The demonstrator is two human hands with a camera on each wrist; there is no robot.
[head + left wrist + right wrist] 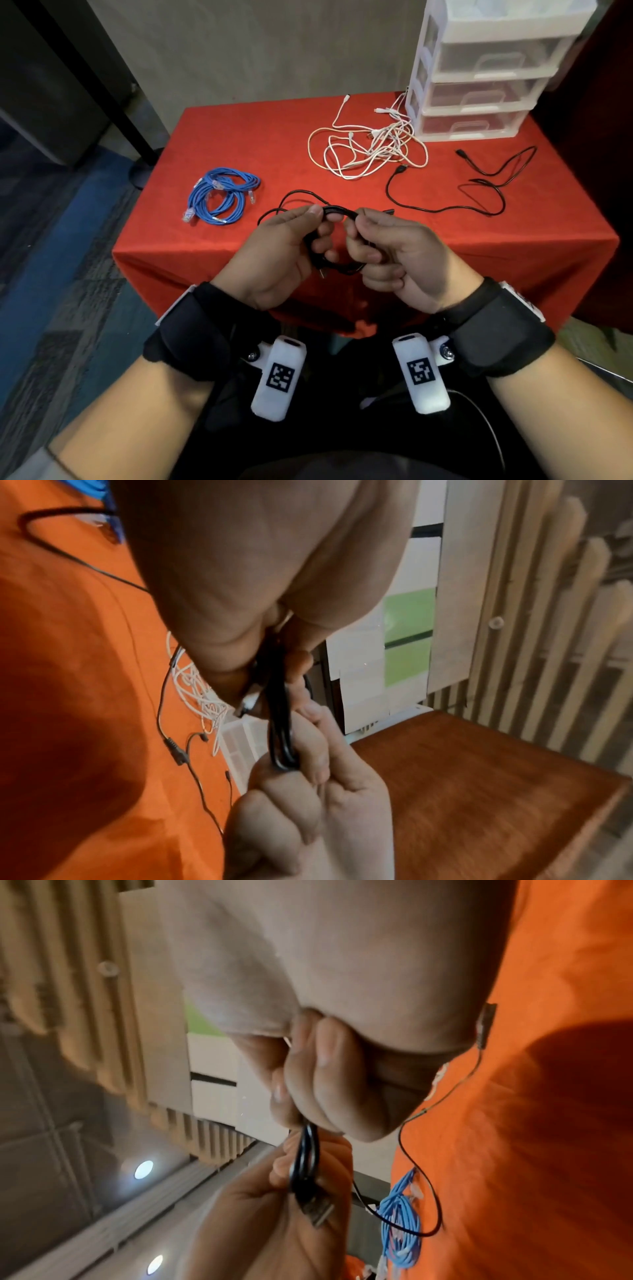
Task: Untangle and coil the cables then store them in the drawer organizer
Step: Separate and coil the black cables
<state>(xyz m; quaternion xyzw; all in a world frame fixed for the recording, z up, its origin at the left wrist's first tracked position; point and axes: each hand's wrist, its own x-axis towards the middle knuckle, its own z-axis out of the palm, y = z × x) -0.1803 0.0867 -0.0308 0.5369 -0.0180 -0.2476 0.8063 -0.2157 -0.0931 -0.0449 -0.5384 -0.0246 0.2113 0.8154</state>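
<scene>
Both hands pinch one black cable coil (pixel 337 240) above the table's near edge: the left hand (pixel 274 253) grips its left side, the right hand (pixel 387 253) its right. Square black-and-white coded tags on both wrist mounts carry no readable writing. Only the right wrist view shows the coil's metal USB plug (pixel 316 1211) clearly. The drawer organizer (pixel 479 78) stands at the far right corner.

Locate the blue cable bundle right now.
Head view: blue cable bundle lies on the red tablecloth, near-left, left of the left hand and white cable tangle.
</scene>
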